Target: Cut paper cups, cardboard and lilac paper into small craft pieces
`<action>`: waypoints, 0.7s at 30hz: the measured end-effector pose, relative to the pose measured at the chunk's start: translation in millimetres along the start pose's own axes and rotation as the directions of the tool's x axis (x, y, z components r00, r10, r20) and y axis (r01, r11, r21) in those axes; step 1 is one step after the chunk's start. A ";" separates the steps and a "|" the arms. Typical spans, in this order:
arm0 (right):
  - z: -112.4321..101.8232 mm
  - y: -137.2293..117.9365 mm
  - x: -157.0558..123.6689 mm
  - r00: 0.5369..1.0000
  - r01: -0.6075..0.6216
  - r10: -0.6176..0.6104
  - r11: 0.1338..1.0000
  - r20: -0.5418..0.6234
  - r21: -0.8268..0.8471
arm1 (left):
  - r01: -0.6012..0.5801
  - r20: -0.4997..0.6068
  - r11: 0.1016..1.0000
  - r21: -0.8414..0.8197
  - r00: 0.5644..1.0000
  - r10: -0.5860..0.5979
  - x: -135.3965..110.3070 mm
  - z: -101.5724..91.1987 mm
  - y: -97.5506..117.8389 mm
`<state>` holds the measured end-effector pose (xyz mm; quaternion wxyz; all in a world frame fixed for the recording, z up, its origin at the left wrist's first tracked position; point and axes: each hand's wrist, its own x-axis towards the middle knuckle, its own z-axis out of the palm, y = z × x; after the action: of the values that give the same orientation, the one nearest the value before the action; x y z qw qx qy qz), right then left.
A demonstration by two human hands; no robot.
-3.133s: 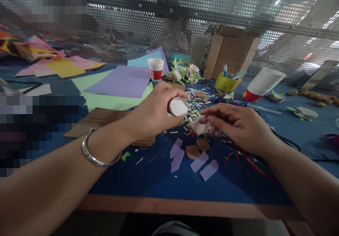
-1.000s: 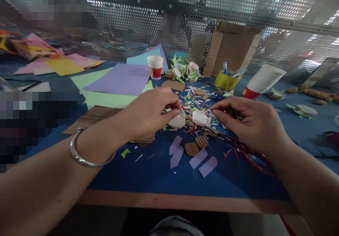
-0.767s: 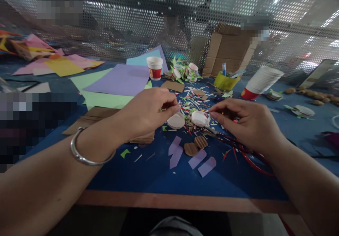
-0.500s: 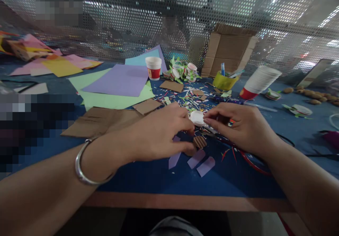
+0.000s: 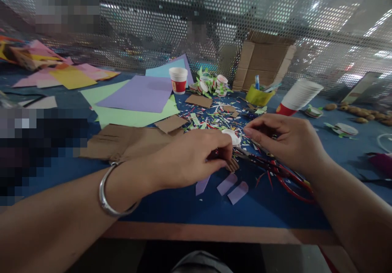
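Observation:
My left hand (image 5: pixel 211 152), with a silver bangle at the wrist, has its thumb and fingertips closed at the edge of a small corrugated cardboard piece (image 5: pixel 233 165). Just beyond these fingers lies a white round paper cup bottom (image 5: pixel 232 137), partly hidden by them. My right hand (image 5: pixel 272 134) is closed, thumb against fingers, to the right of the cup bottom and apart from it; anything in its pinch is hidden. Below it rest red-handled scissors (image 5: pixel 288 177). Purple paper strips (image 5: pixel 238 192) lie near my left thumb.
Paper scraps (image 5: pixel 214 115) litter the middle. Behind are a paper cup (image 5: pixel 178 81), green-and-white paper crafts (image 5: pixel 211 83), a yellow holder (image 5: pixel 259 96) and stacked cups (image 5: pixel 301 95). Coloured sheets (image 5: pixel 134 95) and flat cardboard (image 5: pixel 122 142) lie left. A perforated metal screen (image 5: pixel 147 32) stands behind.
My left hand has moved slightly right and its fingers have closed at the cardboard piece. My right hand has drawn away from the cup bottom, showing more of the scissors.

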<state>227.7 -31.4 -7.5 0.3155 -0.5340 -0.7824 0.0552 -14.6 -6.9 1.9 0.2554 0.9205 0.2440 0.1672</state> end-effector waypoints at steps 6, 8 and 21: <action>0.3 -14.1 0.5 0.986 -0.115 0.083 0.968 0.147 0.224 | -0.154 -0.323 0.984 -0.086 0.939 0.119 0.3 0.2 -10.0; 0.5 -17.7 0.9 0.969 -0.172 0.104 0.934 0.224 0.313 | -0.187 -0.342 0.981 -0.052 0.926 0.158 -0.3 1.3 -10.9; 4.1 -17.6 0.5 0.917 -0.364 0.194 0.762 0.347 0.535 | -0.043 -0.263 0.903 -0.428 0.962 -0.079 1.4 6.9 -5.6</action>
<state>211.2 -37.4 -3.1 0.3433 -0.5081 -0.6724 0.4145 -12.5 -4.6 -6.5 0.4173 0.8071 0.2424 0.3400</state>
